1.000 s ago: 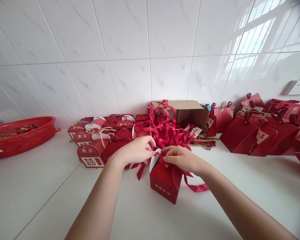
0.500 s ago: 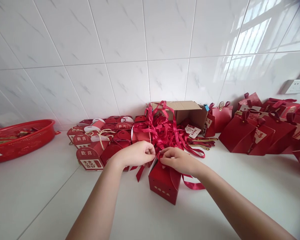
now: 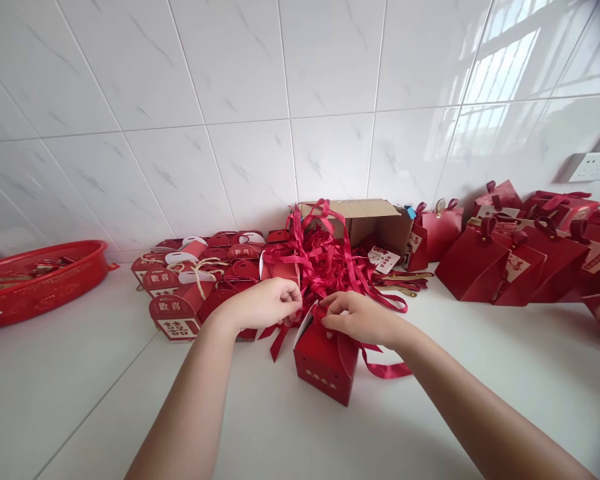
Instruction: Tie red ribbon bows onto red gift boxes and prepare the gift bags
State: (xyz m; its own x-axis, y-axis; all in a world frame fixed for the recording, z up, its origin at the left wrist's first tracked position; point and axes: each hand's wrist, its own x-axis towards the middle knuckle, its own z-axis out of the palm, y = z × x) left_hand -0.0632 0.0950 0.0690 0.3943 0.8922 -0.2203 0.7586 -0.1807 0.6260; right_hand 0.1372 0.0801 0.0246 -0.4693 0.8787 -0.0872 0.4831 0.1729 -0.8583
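Note:
A small red gift box (image 3: 323, 365) with gold lettering stands on the white counter (image 3: 105, 400) in front of me. My left hand (image 3: 265, 303) is closed in a pinch just left of the box top, gripping a red ribbon (image 3: 280, 337) whose ends hang down beside it. My right hand (image 3: 357, 319) rests on the box top, fingers pinched on the same ribbon; another length of it (image 3: 387, 367) trails out to the right across the counter. The white inside of one box flap (image 3: 304, 323) shows between my hands.
Behind the box, a heap of loose red ribbons (image 3: 330, 260) spills from a tipped cardboard carton (image 3: 375, 220). Several flat red boxes (image 3: 190, 280) lie at the left, a red basket (image 3: 40, 277) further left, finished red boxes (image 3: 510, 260) at the right. A wall socket (image 3: 593, 167) sits on the tiles.
Both hands have stayed at the box top while their fingers shifted slightly on the ribbon. The view has drifted a little; the box has barely moved.

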